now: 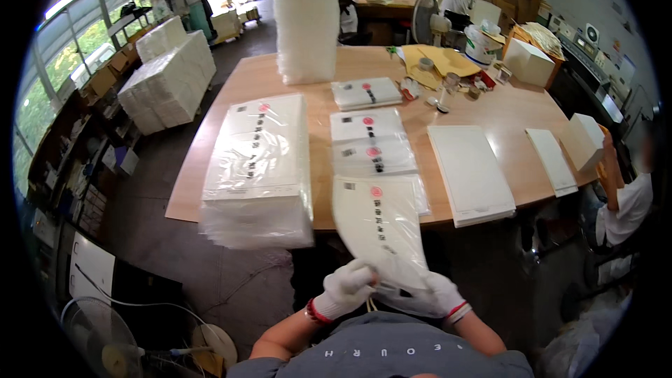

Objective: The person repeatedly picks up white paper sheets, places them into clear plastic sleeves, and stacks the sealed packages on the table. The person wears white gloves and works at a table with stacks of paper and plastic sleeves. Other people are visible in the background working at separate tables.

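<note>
Head view shows me a clear plastic bag point(378, 220) with white printed paper inside, bent across the near edge of the wooden table point(192, 189). The left hand point(348, 285), in a white knit glove, pinches its lower end; the right hand point(434, 295) grasps the lower right corner, fingertips hard to make out. I see glossy, wrinkled bagged packets point(259, 143) piled left, a flat rectangular stack of white sheets point(470, 171) right, and a round white bucket point(481, 45), its inside hidden from me.
</note>
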Demonstrator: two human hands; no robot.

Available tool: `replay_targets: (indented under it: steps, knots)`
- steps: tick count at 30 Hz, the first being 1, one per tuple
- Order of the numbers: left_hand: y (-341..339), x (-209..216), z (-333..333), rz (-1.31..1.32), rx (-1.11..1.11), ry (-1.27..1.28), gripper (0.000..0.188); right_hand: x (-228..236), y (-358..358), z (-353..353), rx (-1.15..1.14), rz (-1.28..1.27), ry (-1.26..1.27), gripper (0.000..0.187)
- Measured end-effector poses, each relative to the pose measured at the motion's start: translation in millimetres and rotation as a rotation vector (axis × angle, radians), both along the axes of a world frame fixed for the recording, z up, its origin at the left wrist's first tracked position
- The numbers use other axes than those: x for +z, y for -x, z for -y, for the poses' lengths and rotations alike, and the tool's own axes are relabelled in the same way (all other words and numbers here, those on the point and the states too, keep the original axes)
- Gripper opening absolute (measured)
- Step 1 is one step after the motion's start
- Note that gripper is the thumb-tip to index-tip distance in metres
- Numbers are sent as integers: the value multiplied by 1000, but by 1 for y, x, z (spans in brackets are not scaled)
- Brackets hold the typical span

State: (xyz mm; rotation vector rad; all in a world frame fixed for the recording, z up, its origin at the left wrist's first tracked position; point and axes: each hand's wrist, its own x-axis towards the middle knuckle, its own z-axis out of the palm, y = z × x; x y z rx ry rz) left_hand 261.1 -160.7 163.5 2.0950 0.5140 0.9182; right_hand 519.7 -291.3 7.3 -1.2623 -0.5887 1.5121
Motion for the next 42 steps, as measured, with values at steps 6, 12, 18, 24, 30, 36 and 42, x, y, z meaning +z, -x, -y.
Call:
replay_targets:
  steps: [6, 12, 18, 24, 30, 36, 42]
  knots:
    - [60, 25, -27, 321, 343, -262, 15, 92, 81, -126, -110, -217, -367, 40]
    - [141, 12, -136, 880, 787, 105, 13, 68, 167, -264, 393, -556, -333, 15]
    - [220, -72, -183, 863, 763, 546, 8, 91, 189, -251, 475, -103, -257, 23]
    - [166, -165, -109, 343, 1197, 900, 15, 11, 121, -176, 318, -26, -21, 36]
    - [-26, -159, -101, -187, 261, 57, 10, -16, 48, -113, 86, 9, 193, 35]
    - [-151, -144, -169, -613, 519, -319, 14, -13, 26, -100, -105, 21, 188, 35]
    - [-172, -168, -236, -450, 184, 147, 17, -4, 8, -130, -81, -60, 123, 35]
